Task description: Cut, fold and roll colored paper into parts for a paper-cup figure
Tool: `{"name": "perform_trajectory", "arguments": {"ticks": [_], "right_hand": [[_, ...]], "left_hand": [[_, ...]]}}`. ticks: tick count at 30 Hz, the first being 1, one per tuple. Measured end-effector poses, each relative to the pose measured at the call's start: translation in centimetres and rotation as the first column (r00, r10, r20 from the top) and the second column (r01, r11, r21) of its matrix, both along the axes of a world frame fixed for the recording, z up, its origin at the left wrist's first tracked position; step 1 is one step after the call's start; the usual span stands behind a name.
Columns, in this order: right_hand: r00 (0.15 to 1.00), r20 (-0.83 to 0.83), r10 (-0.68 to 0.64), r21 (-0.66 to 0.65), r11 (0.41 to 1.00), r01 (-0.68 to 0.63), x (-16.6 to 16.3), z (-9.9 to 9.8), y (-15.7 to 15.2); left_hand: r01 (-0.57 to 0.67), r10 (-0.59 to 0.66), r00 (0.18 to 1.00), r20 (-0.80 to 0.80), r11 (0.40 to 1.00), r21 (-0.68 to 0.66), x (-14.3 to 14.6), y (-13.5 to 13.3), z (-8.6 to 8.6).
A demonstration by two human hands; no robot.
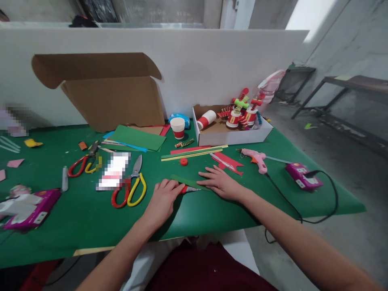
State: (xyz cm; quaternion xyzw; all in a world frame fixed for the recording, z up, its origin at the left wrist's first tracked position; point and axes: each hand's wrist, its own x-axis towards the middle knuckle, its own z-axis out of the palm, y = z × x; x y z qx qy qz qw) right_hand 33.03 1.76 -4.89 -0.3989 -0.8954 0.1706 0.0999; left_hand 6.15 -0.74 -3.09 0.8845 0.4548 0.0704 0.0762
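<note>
A dark green paper strip (185, 180) lies on the green table cover (212, 210) in front of me. My left hand (165, 199) has its fingers curled around a small red-handled tool with a grey tip (188, 188), which rests against the strip. My right hand (220, 182) lies flat with fingers spread, pressing on the strip's right end. Just beyond it are a red paper cut-out (228, 163) and a small red disc (183, 161).
Red and yellow scissors (131, 190), a second pair of scissors (81, 163), a pink glue gun (256, 158) with its cord, a paper cup (178, 127), paper strips (194, 152), a white box of cup crafts (233, 127), an open cardboard box (106, 93) and green sheets (138, 137).
</note>
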Motion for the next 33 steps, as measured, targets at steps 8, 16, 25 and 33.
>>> {"name": "perform_trajectory", "arguments": {"ticks": [8,16,25,33], "right_hand": [[1.000,-0.005,-0.005,-0.020,1.000,0.005,-0.1,0.1,0.0],[1.000,-0.007,-0.003,-0.019,1.000,0.003,-0.1,0.0,0.0],[1.000,-0.007,0.002,-0.017,1.000,-0.002,-0.1,0.0,-0.1],[1.000,-0.004,-0.001,-0.022,1.000,0.001,-0.2,0.1,-0.1]], "left_hand": [[0.008,-0.008,1.000,0.001,1.000,0.002,0.6,-0.2,-0.1],[0.006,-0.006,1.000,-0.015,1.000,-0.008,1.2,-0.3,0.0],[0.017,-0.018,1.000,-0.011,0.999,-0.028,1.7,-0.3,0.1],[0.018,-0.019,0.999,-0.028,0.999,-0.038,2.0,-0.5,0.3]]}}
